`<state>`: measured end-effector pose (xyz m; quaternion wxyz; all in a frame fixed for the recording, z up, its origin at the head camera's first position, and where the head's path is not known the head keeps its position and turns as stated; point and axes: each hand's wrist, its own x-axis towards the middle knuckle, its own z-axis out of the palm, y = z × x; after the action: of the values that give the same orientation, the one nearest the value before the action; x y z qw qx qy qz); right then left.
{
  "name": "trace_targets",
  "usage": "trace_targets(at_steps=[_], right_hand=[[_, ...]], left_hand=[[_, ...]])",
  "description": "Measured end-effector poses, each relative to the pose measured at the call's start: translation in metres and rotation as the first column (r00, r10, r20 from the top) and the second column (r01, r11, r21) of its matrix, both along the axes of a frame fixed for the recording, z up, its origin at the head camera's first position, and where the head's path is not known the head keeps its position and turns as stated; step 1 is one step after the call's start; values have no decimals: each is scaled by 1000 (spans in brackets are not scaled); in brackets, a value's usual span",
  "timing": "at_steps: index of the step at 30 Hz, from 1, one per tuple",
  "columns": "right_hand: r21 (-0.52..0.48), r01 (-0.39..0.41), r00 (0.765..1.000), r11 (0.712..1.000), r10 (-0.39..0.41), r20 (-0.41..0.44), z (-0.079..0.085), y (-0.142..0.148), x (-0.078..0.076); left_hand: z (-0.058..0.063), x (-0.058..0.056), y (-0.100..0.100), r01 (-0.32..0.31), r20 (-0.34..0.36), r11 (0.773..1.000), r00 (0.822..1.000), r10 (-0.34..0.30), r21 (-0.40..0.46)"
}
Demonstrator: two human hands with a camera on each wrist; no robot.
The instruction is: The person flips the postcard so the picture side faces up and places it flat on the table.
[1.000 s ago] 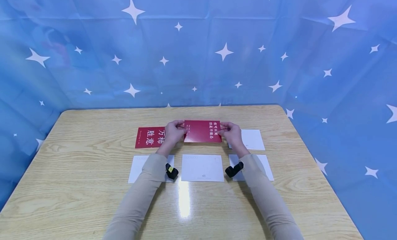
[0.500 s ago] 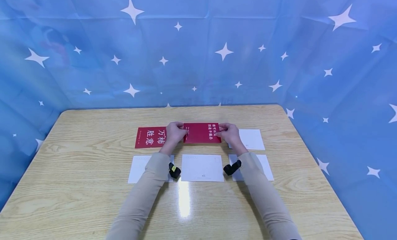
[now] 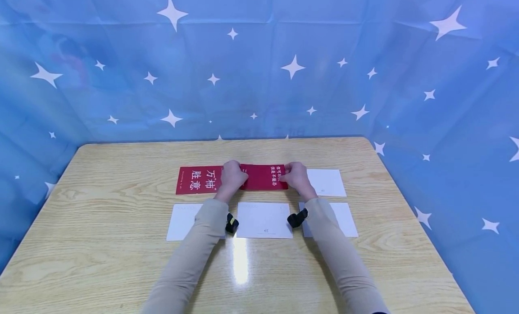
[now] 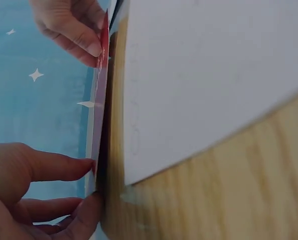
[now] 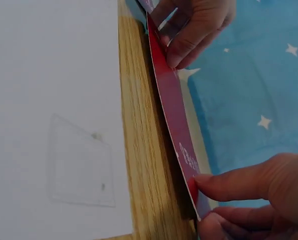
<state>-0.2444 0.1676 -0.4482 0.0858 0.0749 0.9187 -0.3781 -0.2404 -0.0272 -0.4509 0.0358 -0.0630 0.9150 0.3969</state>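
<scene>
A red card (image 3: 261, 178) printed with white characters lies between my two hands, low over the far middle of the table. My left hand (image 3: 233, 178) pinches its left end, thumb on the red face and fingers beneath, as the left wrist view shows. At the right end my right hand (image 3: 298, 176) pinches it the same way; in the right wrist view the thumb (image 5: 234, 182) presses the printed face. The card looks slightly bowed there, with a dark shadow under its near edge. A second red card (image 3: 198, 179) with large white characters lies to the left, partly behind my left hand.
White cards lie on the wooden table (image 3: 101, 224): one at the front centre (image 3: 264, 220), others partly under my forearms, and a white card (image 3: 327, 182) right of my right hand. A blue star-patterned cloth (image 3: 259, 79) stands behind the table's far edge.
Both hands have lowered the red card toward the table and slightly nearer to me, keeping their pinch on its ends. The other cards have stayed in place.
</scene>
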Motion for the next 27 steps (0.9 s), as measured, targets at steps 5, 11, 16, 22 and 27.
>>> trace_targets(at_steps=[5,11,16,22,27], right_hand=[[74,-26,1000,997,25,12,2,-4,0],[137,-62,998,989,60,21,5,-10,1],[157,-73,997,985,69,30,6,-11,3],[169,-95,995,981,91,33,5,-9,4],[175,-101,995,979,98,23,5,-8,3]], left_hand=[[3,0,4,34,-11,993,999,-36,-114],[3,0,6,54,5,985,999,-54,-162],[2,0,6,53,-3,982,999,-54,-179],[1,0,4,57,-4,985,998,-59,-164],[1,1,3,66,-4,986,998,-67,-152]])
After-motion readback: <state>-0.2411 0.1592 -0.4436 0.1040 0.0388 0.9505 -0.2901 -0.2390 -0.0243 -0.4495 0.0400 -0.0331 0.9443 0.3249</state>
